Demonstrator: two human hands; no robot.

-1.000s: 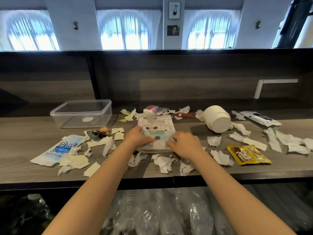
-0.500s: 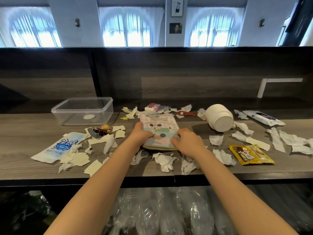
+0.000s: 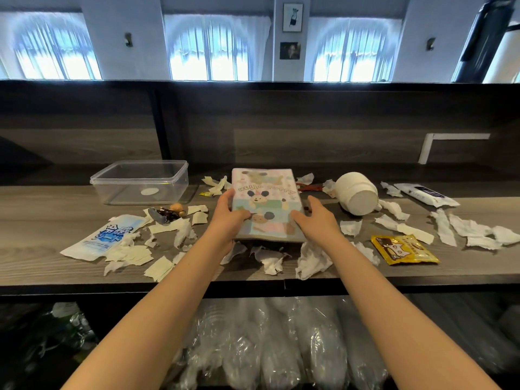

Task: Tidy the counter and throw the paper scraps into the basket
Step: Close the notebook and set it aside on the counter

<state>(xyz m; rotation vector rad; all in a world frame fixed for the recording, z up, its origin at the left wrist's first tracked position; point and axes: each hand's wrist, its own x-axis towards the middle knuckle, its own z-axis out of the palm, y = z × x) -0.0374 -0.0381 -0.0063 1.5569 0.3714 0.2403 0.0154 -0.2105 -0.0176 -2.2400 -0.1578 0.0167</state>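
Gripped at 2 side edges: left hand [image 3: 228, 218] and right hand [image 3: 316, 220] hold the flat cartoon-print basket [image 3: 267, 204], probably folded, tilted above mid counter [image 3: 42, 198], likely to open it. Paper scraps [image 3: 311, 260] lie scattered around.

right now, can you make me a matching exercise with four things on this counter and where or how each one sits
Things
1. clear plastic container
2. white jar
3. yellow packet
4. pastel cartoon-print bag

Place or state
a. held between the left hand and the right hand
b. lying on its side, right of centre
c. upright with no lid, back left
d. lying flat near the front edge, on the right

Pairs: 1-c, 2-b, 3-d, 4-a
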